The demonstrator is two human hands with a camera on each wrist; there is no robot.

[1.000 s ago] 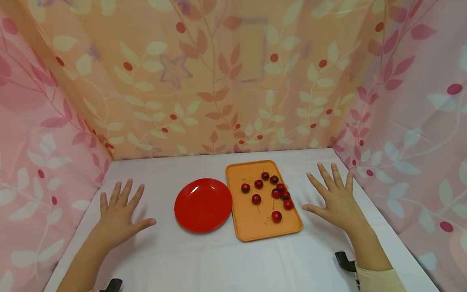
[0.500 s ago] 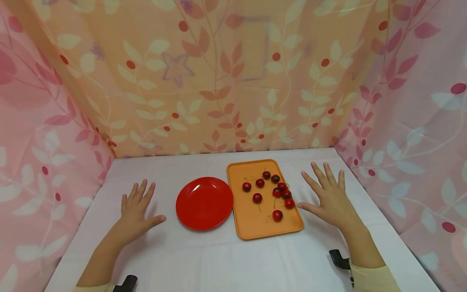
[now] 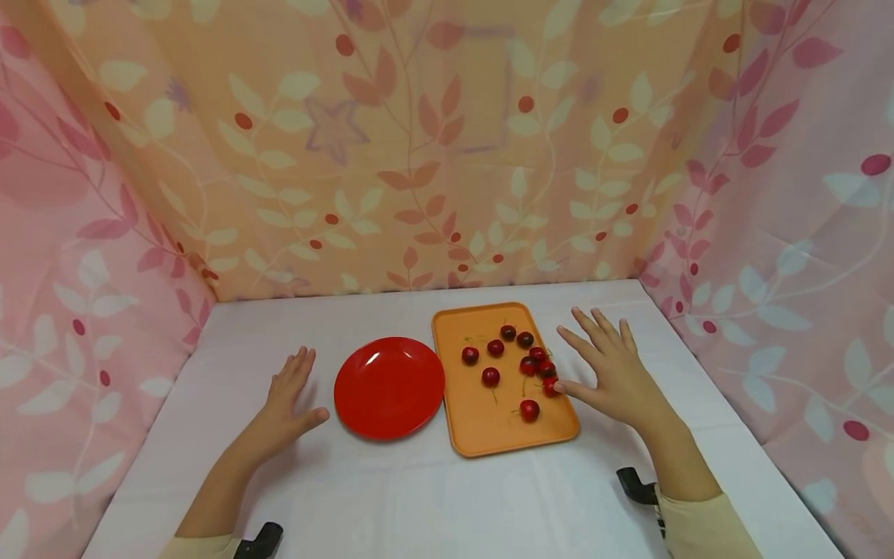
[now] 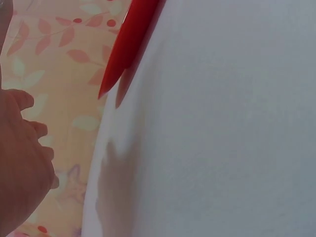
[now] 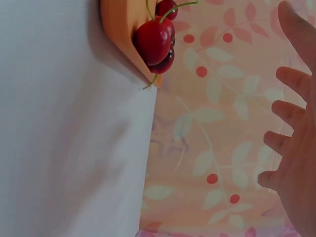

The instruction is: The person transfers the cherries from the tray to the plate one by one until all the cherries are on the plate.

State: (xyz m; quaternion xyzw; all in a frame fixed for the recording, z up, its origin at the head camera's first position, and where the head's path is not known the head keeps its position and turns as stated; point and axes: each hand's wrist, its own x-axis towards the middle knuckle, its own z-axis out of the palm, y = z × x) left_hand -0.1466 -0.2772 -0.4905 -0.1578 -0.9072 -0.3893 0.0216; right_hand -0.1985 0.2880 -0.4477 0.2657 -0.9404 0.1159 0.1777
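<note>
A red plate (image 3: 389, 388) lies left of centre on the white cloth, its right edge against an orange tray (image 3: 482, 431). Several dark red cherries (image 3: 491, 377) with green stems are spread over the tray, a cluster of them near its right rim. My left hand (image 3: 285, 407) hovers just left of the plate, fingers straight and holding nothing. Over the tray's right side reaches my right hand (image 3: 615, 373), fingers spread, its thumb tip overlapping a cherry (image 3: 550, 387) in the head view. In the right wrist view that hand appears apart from the cherries (image 5: 154, 42).
The white-covered table (image 3: 419, 505) is enclosed by a patterned orange curtain (image 3: 433, 155) behind and pink curtains (image 3: 789, 233) at the sides. Black wrist mounts (image 3: 635, 487) stick out inward from both wrists.
Both hands have moved inward, the left toward the plate and the right toward the tray's right rim. The plate, tray and cherries stay where they were.
</note>
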